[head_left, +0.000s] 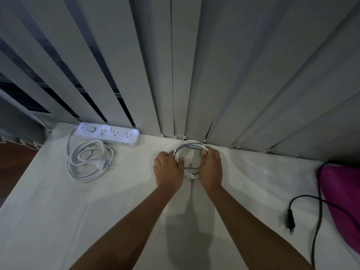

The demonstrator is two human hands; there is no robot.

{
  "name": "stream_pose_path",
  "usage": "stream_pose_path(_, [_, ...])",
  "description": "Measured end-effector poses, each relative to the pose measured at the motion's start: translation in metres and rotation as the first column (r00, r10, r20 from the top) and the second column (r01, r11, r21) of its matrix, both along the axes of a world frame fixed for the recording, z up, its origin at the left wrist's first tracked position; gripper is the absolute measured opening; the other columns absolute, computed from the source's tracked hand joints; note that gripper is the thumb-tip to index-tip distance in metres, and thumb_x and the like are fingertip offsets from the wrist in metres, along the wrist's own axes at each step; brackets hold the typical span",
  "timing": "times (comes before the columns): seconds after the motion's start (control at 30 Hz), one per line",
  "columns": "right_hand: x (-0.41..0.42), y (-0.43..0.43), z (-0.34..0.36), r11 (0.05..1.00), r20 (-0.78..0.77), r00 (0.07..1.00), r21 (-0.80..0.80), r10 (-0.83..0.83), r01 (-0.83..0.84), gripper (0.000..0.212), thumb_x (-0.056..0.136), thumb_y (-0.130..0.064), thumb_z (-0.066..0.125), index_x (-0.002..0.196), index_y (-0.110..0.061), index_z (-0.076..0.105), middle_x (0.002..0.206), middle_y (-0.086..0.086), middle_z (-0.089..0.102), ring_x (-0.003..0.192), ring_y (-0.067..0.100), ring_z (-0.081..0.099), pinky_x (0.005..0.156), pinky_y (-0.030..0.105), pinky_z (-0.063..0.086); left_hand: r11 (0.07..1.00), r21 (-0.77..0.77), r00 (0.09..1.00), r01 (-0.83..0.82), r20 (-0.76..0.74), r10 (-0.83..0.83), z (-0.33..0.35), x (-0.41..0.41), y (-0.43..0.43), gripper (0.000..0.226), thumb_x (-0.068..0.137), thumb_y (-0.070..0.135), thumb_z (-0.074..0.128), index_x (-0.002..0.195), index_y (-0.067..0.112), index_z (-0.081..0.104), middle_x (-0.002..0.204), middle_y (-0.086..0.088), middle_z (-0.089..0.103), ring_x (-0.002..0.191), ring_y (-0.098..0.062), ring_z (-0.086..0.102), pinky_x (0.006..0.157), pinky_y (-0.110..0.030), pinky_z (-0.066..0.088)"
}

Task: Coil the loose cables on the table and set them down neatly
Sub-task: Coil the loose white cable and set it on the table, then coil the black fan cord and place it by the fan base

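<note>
A small round coil of white and grey cable (pixel 190 147) lies on the white table (pixel 97 211) close to the blinds. My left hand (pixel 169 168) grips the coil's left side with the thumb inside the ring. On the coil's right side, my right hand (pixel 211 168) holds it with fingers curled over the loops. At the far left sits a white power strip (pixel 109 133), its cord (pixel 87 162) lying in a loose coil in front of it, plug on top. A black cable with a plug (pixel 290 221) trails loose at the right.
Grey vertical blinds (pixel 194 75) hang right behind the table's back edge. A magenta object (pixel 342 193) sits at the right edge, the black cable running beside it. The table's left edge drops off to a dark wood floor (pixel 15 156).
</note>
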State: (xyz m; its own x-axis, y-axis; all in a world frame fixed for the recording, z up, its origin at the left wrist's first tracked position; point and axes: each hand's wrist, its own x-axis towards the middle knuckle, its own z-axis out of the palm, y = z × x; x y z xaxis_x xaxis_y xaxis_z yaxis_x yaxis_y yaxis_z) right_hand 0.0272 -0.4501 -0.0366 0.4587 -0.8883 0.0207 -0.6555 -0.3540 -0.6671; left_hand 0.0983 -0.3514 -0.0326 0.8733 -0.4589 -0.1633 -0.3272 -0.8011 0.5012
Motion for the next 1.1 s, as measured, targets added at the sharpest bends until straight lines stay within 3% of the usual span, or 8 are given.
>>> stream_pose_path(0.1, [-0.002, -0.007, -0.005, 0.975, -0.151, 0.989, -0.218, 0.012, -0.045, 0.02, 0.094, -0.016, 0.054, 0.105, -0.004, 0.066, 0.114, 0.016, 0.062, 0.101, 0.037, 0.055, 0.082, 0.043, 0.043, 1.0, 0.013, 1.0, 0.017, 0.024, -0.017, -0.006, -0.002, 0.005, 0.061, 0.095, 0.054, 0.032, 0.144, 0.017, 0.036, 0.154, -0.013, 0.021, 0.137, -0.03, 0.024, 0.111, -0.043, 0.019])
stream_pose_path(0.23, [-0.005, -0.01, -0.007, 0.979, -0.192, 0.98, -0.182, 0.055, -0.091, 0.028, 0.096, -0.023, 0.052, 0.116, -0.008, 0.063, 0.124, 0.012, 0.06, 0.11, 0.035, 0.051, 0.09, 0.042, 0.039, 0.99, 0.101, 0.994, 0.094, 0.051, -0.1, -0.006, 0.0, 0.011, 0.097, 0.078, 0.072, -0.002, 0.151, 0.01, 0.012, 0.16, -0.013, 0.009, 0.142, -0.028, 0.02, 0.114, -0.044, 0.015])
stream_pose_path(0.37, [-0.02, -0.004, 0.001, 0.968, -0.099, 0.981, -0.175, 0.167, -0.182, 0.053, 0.097, -0.03, 0.051, 0.142, -0.003, 0.04, 0.146, 0.015, 0.043, 0.131, 0.032, 0.04, 0.108, 0.044, 0.032, 0.951, 0.066, 0.94, 0.302, 0.145, -0.309, -0.008, 0.009, 0.023, 0.098, 0.08, 0.075, 0.017, 0.151, 0.009, 0.01, 0.159, -0.012, 0.015, 0.143, -0.028, 0.024, 0.115, -0.043, 0.018])
stream_pose_path(0.5, [-0.039, 0.017, -0.004, 0.907, -0.253, 0.916, -0.207, 0.313, -0.367, 0.064, 0.099, -0.036, 0.041, 0.151, -0.006, 0.019, 0.159, 0.01, 0.02, 0.147, 0.025, 0.016, 0.121, 0.043, 0.008, 0.844, 0.116, 0.817, 0.524, 0.211, -0.536, -0.013, 0.013, 0.036, 0.098, 0.082, 0.075, 0.025, 0.149, 0.004, 0.017, 0.158, -0.017, 0.018, 0.145, -0.032, 0.02, 0.117, -0.05, 0.018])
stream_pose_path(0.6, [-0.046, 0.025, -0.014, 0.901, -0.305, 0.894, -0.182, 0.329, -0.393, 0.065, 0.1, -0.037, 0.037, 0.152, -0.007, 0.013, 0.161, 0.009, 0.01, 0.149, 0.021, 0.005, 0.121, 0.039, -0.001, 0.837, 0.128, 0.816, 0.532, 0.188, -0.547, -0.016, 0.012, 0.038, 0.095, 0.083, 0.072, 0.027, 0.15, 0.006, 0.013, 0.158, -0.016, 0.013, 0.147, -0.03, 0.013, 0.118, -0.049, 0.016])
stream_pose_path(0.77, [-0.035, 0.014, -0.016, 0.902, -0.311, 0.886, -0.151, 0.344, -0.404, 0.062, 0.101, -0.031, 0.037, 0.152, -0.005, 0.013, 0.161, 0.011, 0.007, 0.149, 0.023, 0.003, 0.12, 0.038, 0.0, 0.849, 0.165, 0.844, 0.501, 0.122, -0.522, -0.019, 0.016, 0.025, 0.096, 0.082, 0.072, 0.021, 0.15, 0.012, -0.008, 0.161, -0.009, -0.007, 0.148, -0.019, -0.007, 0.12, -0.042, 0.002])
stream_pose_path(1.1, [-0.038, 0.002, -0.008, 0.884, -0.304, 0.861, -0.105, 0.407, -0.455, 0.062, 0.102, -0.038, 0.029, 0.153, -0.012, 0.007, 0.162, 0.005, 0.004, 0.149, 0.02, 0.001, 0.12, 0.037, 0.0, 0.891, 0.161, 0.897, 0.425, 0.054, -0.438, -0.013, 0.02, 0.018, 0.101, 0.081, 0.072, 0.044, 0.152, 0.019, -0.004, 0.161, -0.009, -0.006, 0.148, -0.028, 0.001, 0.118, -0.048, 0.006])
